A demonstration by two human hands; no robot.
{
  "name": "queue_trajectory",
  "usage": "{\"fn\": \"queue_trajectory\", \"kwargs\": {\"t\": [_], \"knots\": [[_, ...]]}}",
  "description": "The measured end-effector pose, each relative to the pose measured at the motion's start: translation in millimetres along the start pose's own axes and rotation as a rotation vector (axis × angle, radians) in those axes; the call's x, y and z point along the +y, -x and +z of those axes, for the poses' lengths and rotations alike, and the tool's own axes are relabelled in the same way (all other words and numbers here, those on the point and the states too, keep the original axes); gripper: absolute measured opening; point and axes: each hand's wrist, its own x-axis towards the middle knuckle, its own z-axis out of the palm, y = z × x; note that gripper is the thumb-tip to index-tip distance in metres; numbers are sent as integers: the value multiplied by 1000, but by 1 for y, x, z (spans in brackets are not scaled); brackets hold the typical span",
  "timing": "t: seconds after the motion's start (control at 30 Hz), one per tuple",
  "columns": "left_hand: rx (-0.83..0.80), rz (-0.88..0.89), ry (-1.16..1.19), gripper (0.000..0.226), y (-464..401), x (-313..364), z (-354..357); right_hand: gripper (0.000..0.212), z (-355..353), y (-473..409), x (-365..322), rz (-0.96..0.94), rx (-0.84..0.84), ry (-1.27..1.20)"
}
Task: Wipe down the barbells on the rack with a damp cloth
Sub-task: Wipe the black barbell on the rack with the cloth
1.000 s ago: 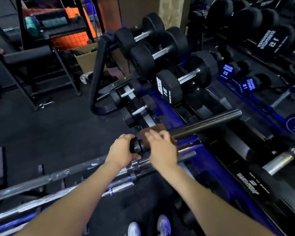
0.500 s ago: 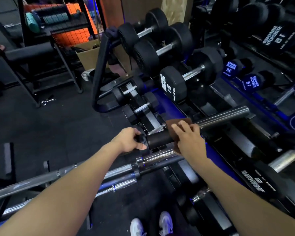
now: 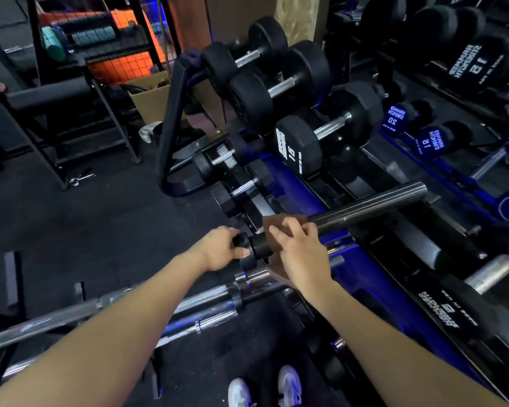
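Brown cloth [image 3: 279, 223] mostly hidden under right hand [image 3: 301, 254] — its lower flap only peeks out below the wrist. Bar [image 3: 368, 205] section under the cloth not visible. Left hand [image 3: 221, 249] fingers wrap behind the bar's black end — hidden. Long barbells [image 3: 106, 311] cut off at left edge. Shoes [image 3: 265, 389] cropped at bottom edge.

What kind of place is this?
Most likely a gym's free-weights area: black dumbbells line a rack, long steel barbells lie below, and a padded bench stands behind.
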Motion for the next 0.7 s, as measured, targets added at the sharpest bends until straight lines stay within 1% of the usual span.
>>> {"fn": "queue_trajectory", "kwargs": {"t": [0.1, 0.13, 0.2, 0.27, 0.33, 0.4, 0.47, 0.53, 0.6, 0.7], "knots": [[234, 68, -130, 66, 23, 5, 21, 63, 0, 5, -20, 65, 2, -41], [289, 95, -176, 69, 29, 8, 27, 64, 3, 5, -28, 47, 5, -39], [350, 109, -248, 73, 34, 12, 38, 66, 11, 6, -40, 3, 18, -13], [401, 85, -303, 68, 33, 15, 45, 68, 14, 5, -40, -10, 12, 7], [444, 47, -350, 57, 29, 20, 45, 69, 11, 4, -33, -47, -5, 26], [457, 26, -385, 51, 25, 22, 40, 67, 8, 3, -24, -76, -16, 57], [404, 18, -347, 60, 21, 22, 34, 66, 5, 1, -9, -59, -17, 76], [347, 7, -289, 68, 20, 22, 28, 64, 1, -2, 12, 7, -2, 93], [312, -8, -252, 71, 20, 24, 24, 59, -5, -6, 31, 97, 32, 93], [273, -21, -207, 72, 20, 26, 20, 53, -7, -11, 32, 190, 74, 99]]}}
